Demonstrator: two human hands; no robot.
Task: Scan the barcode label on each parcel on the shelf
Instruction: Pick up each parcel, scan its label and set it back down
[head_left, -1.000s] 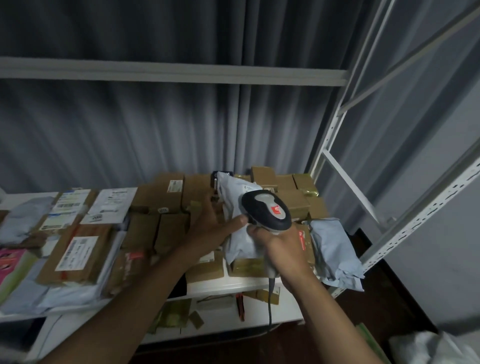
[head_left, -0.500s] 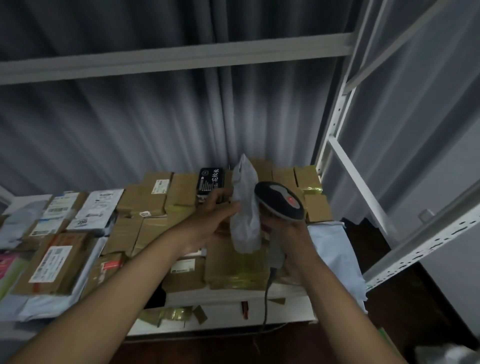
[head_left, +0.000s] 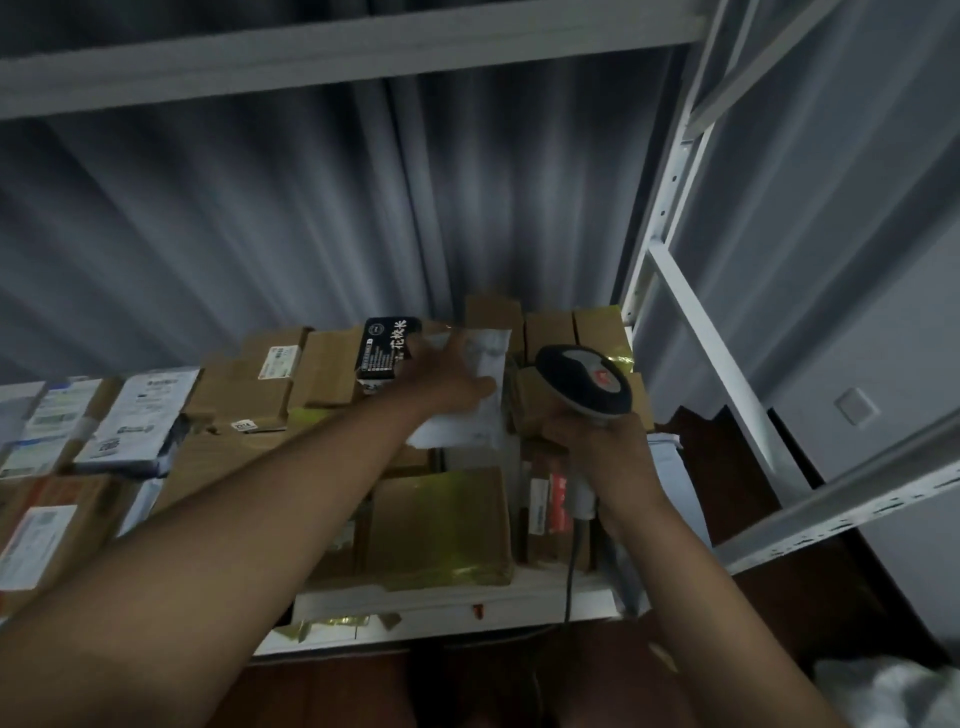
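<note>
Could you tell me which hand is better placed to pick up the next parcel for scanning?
Left, probably. The left hand rests on the white mailer bag among the parcels and could reach on from there, while the right hand grips the barcode scanner.

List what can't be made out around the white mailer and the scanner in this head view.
- White mailer: no barcode label visible; the left hand covers its middle.
- Scanner: its window faces away; trigger hidden under the right hand.
- Black packet: small print blurred.
- Left-edge parcels: cut off by the frame.
</note>
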